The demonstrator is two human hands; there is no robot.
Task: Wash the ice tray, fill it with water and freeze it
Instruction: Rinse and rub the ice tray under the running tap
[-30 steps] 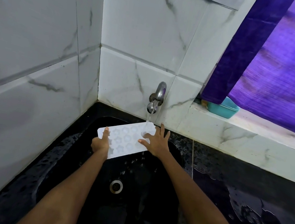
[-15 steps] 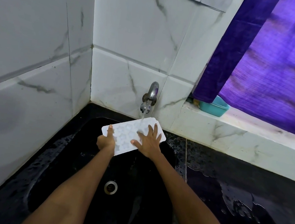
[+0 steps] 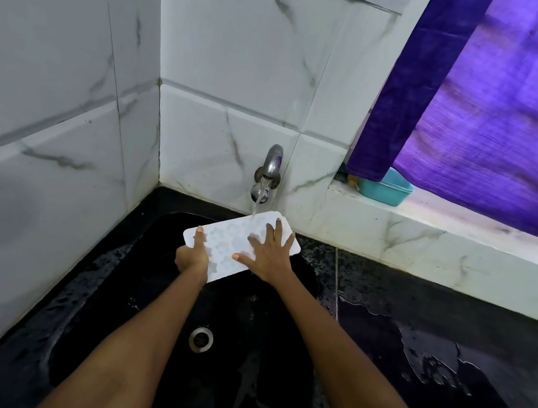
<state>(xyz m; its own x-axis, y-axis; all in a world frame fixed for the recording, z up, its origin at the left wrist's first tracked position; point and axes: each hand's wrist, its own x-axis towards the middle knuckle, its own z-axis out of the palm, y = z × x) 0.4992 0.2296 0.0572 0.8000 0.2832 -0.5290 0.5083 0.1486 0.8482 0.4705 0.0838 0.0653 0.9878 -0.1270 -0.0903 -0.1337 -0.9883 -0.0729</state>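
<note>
white rectangular ice tray (image 3: 237,244) with star-shaped pockets is up over the far end of the black sink (image 3: 151,291), tilted, right under the silver wall tap (image 3: 270,173). water stream (image 3: 255,207) hits its far edge. left hand (image 3: 192,257) is clamped on the tray's near-left corner, thumb on top. right hand (image 3: 269,254) lies flat, fingers spread, pressing on the tray's right half. round metal drain (image 3: 201,339) sits below. wet black counter (image 3: 450,333) to the right, teal plastic tub (image 3: 389,189) on the ledge under the purple curtain (image 3: 514,117).

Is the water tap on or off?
On. A thin stream runs from the tap onto the far edge of the white ice tray, held over the black sink.
</note>
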